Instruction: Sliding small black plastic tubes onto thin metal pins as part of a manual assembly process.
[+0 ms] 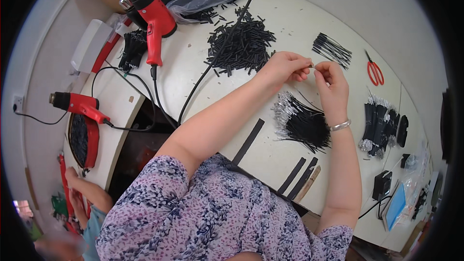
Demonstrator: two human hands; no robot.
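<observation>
Together we pinch one thin wire (313, 66) between our hands just right of the frame's centre: the left hand (285, 67) grips one end with thumb and forefinger, and the right hand (332, 84) clamps the other the same way. Just below them on the white counter (270, 154) lies a bundle of black wires (302, 123) with silvery tips. A heap of short black tubes (241, 43) sits up and left, red scissors (374, 71) to the right, and a red heat gun (152, 17) at upper left.
</observation>
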